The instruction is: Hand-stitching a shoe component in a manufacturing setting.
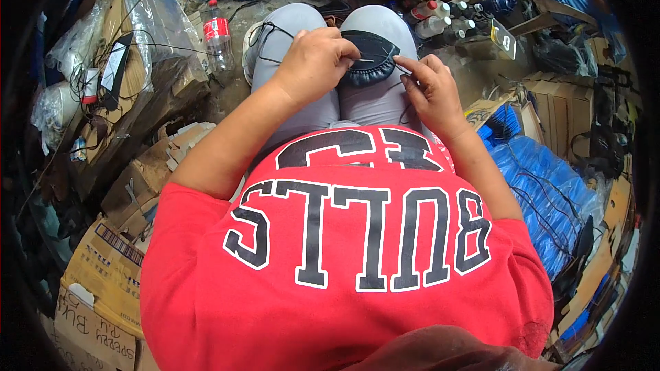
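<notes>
Across my right thigh lies a black leather-like shoe upper with a rounded, puckered edge toward me. My left hand is closed in a pinch above its left side. A thin, bright needle sticks out from these fingertips over the black surface. My right hand is at the right edge of the upper, index finger touching the rim and thumb bent just below it. Fine dark thread shows near these fingers, but its path is hard to follow. A loop of black cord hangs over my left thigh.
A red-capped clear bottle stands left of my knees. Several small bottles cluster beyond my right knee. Blue plastic wrapping lies to my right, beside cardboard. Cardboard boxes and wooden boards crowd the left.
</notes>
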The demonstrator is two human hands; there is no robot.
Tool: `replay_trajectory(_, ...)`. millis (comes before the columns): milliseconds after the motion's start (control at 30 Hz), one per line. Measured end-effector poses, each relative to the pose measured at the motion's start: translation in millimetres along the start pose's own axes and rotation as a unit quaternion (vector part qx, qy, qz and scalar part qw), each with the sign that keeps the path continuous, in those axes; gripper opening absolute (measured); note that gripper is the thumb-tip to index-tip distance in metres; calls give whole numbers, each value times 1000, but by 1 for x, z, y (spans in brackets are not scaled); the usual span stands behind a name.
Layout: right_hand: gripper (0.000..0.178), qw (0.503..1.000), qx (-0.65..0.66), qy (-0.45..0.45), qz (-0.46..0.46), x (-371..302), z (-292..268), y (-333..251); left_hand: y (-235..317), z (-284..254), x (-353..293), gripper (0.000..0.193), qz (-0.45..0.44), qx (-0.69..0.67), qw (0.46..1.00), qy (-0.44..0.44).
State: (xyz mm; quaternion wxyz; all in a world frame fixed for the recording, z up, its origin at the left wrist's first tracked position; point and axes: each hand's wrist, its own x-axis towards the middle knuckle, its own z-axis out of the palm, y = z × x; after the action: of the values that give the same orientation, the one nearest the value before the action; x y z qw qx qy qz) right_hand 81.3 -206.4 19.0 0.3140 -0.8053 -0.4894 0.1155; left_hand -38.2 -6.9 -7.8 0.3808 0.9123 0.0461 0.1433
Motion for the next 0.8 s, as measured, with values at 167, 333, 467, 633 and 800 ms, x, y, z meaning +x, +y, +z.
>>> replay_trajectory(167,29,992,98,-46,72,1,-2,20,-1,8,9,21,6,53,998,32)
replay_trajectory(333,27,948,249,-127,150,14,-7,36,-16,15,20,21,-17,-179,984,-18)
replay_trajectory(467,27,964,195,-142,109,21,-11,41,-19,17,23,20,-12,-140,989,-36)
replay_trajectory(633,27,956,211,-153,131,25,-14,37,-19,17,25,19,-30,-135,989,-44)
replay_trajectory(800,27,954,217,-158,134,26,-15,39,-22,18,26,20,-12,-142,988,-53)
